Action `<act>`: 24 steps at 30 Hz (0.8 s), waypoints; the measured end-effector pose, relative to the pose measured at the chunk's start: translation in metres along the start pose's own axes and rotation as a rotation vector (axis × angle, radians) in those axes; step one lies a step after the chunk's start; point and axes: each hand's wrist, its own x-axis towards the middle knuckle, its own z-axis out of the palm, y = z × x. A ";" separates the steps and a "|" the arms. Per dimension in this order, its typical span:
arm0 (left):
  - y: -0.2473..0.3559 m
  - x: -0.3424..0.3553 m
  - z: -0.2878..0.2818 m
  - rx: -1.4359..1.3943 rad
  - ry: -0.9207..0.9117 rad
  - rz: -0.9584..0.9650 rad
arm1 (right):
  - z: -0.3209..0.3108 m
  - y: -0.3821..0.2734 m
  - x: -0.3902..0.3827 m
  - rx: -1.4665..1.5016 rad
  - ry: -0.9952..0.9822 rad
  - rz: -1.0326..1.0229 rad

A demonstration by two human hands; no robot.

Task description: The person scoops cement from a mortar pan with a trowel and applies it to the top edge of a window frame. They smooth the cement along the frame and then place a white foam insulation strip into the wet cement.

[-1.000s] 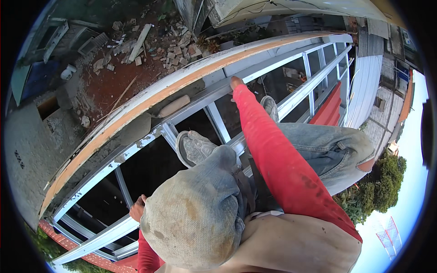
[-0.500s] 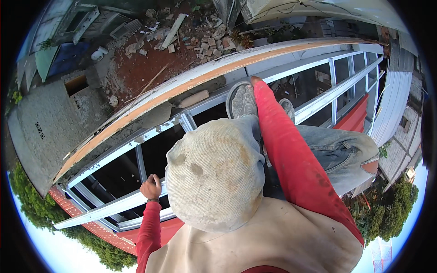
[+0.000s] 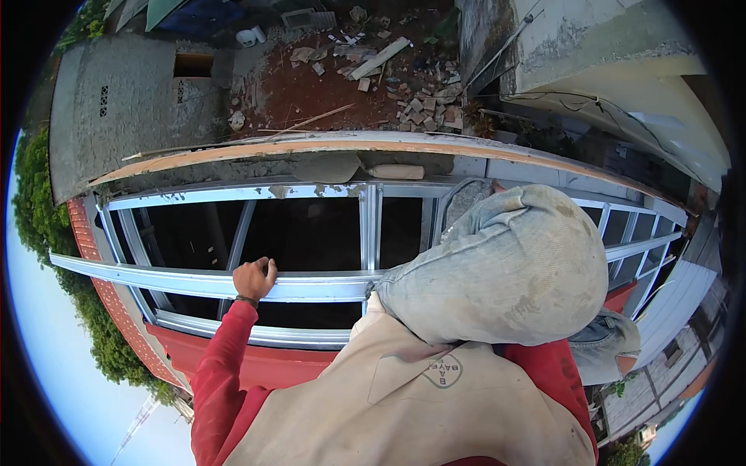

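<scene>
My left hand (image 3: 255, 276) grips a long silver metal rail (image 3: 318, 286), fingers curled over its top. A bent knee in faded, stained jeans (image 3: 509, 272) fills the centre right and hides most of my right hand. A sliver of my right hand (image 3: 497, 187) shows beyond it at the upper metal beam (image 3: 284, 193), beside my grey shoe (image 3: 462, 200). A trowel (image 3: 326, 168) with a pale handle (image 3: 396, 171) lies on the mortar-smeared ledge just beyond that beam.
The metal framework has dark openings between its bars (image 3: 299, 233). A wooden-faced board (image 3: 233, 153) runs beyond the ledge. Below are a rubble-strewn yard (image 3: 326, 85) and rough walls (image 3: 116, 132). Red roofing (image 3: 179, 349) lies lower left, corrugated sheets (image 3: 672, 303) at right, trees (image 3: 47, 202) left.
The view has swung leftward. The bent knee has shifted right and now covers most of my right hand. My foot has moved up against the upper beam. My left hand remains on the rail.
</scene>
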 end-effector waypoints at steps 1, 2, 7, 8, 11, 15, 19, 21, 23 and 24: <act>-0.003 -0.005 -0.002 -0.007 0.010 -0.024 | -0.002 -0.004 -0.006 -0.032 -0.028 -0.038; -0.003 -0.010 -0.003 -0.002 0.008 -0.036 | -0.013 -0.009 -0.005 -0.070 -0.054 -0.095; -0.003 -0.019 -0.006 0.009 0.010 -0.042 | -0.094 -0.142 -0.111 0.121 -0.309 -0.519; 0.000 -0.011 -0.004 -0.006 0.027 -0.020 | -0.094 -0.152 -0.121 0.105 -0.416 -0.439; 0.007 -0.001 -0.007 0.000 0.018 0.016 | -0.050 -0.143 -0.105 0.140 -0.355 -0.685; 0.002 -0.010 -0.003 -0.036 0.063 -0.001 | -0.021 -0.175 -0.105 0.182 -0.461 -0.709; 0.001 -0.010 0.001 -0.018 0.084 0.012 | -0.005 -0.192 -0.104 0.083 -0.334 -0.783; 0.001 -0.008 -0.002 -0.025 0.047 0.004 | 0.000 -0.195 -0.105 0.075 -0.296 -0.852; 0.001 -0.009 -0.002 -0.019 0.053 0.002 | -0.006 -0.200 -0.117 0.067 -0.304 -0.922; -0.003 -0.013 0.002 -0.025 0.090 0.008 | -0.016 -0.202 -0.128 0.123 -0.420 -0.907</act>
